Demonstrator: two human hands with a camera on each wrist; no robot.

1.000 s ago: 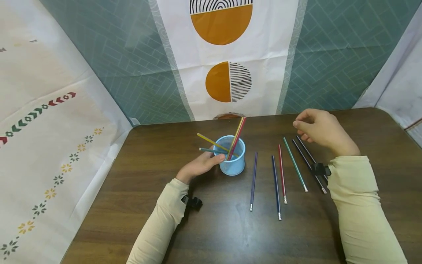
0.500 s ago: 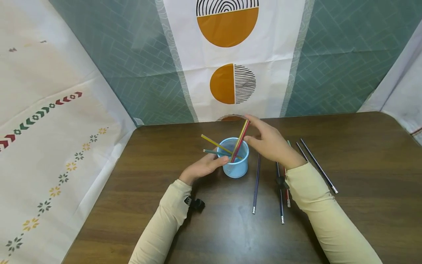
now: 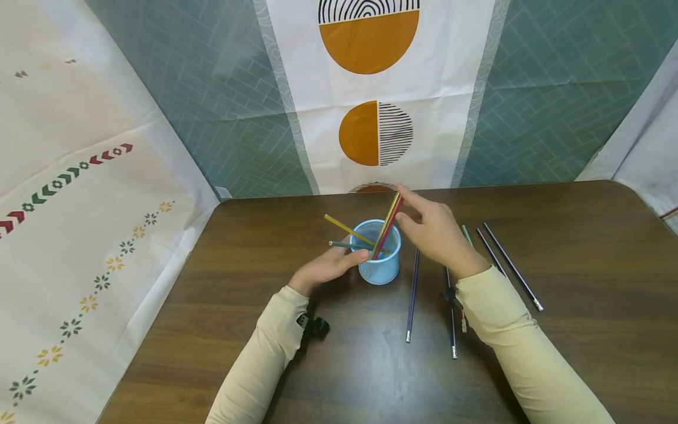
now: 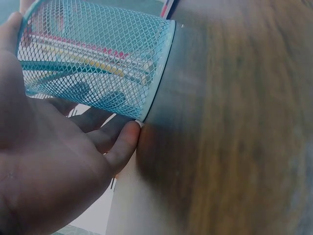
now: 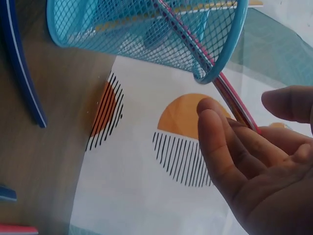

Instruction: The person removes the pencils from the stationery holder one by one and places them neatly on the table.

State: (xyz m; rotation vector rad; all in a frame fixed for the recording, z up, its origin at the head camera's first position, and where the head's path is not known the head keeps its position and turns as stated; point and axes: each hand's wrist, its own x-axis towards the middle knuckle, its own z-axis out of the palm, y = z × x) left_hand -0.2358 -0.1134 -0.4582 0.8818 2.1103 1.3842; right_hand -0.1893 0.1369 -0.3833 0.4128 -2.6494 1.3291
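Observation:
A light-blue mesh pencil cup [image 3: 378, 274] stands on the table, with my left hand [image 3: 327, 266] gripping it from the left. In the left wrist view, fingers lie around the mesh cup [image 4: 98, 54]. A yellow pencil [image 3: 339, 223] and a teal pencil [image 3: 343, 244] lean left in it. A red pencil [image 3: 388, 227] and another yellow pencil [image 3: 393, 207] lean right. My right hand [image 3: 436, 232] is at their upper ends, index finger touching them. In the right wrist view, its thumb [image 5: 288, 103] stands apart from the red pencil [image 5: 234, 98].
Right of the cup lie a purple pencil [image 3: 412, 300], a dark blue pencil [image 3: 452, 330], a red pencil [image 3: 464, 323] and a green pencil [image 3: 467, 234], partly under my right arm. Two dark pencils [image 3: 512, 265] lie farther right. Patterned cloth [image 3: 238, 118] hangs behind the table.
My right hand has moved left from above the dark pencils to the pencils in the cup, then stayed there. The left hand keeps its hold on the cup.

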